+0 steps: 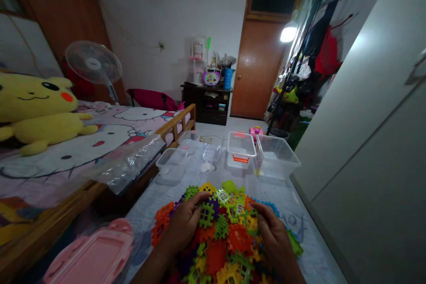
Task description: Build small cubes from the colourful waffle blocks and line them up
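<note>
The left hand (186, 224) and right hand (274, 242) rest open-fingered atop the plastic interlocking blocks (226, 242) (light, stiff, best pinched at notched edges).

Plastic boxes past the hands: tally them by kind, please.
Clear box with orange clips: 1
Plain clear boxes: 4
Total: 5

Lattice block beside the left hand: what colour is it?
The lattice block is green, best seen in the head view.
</note>
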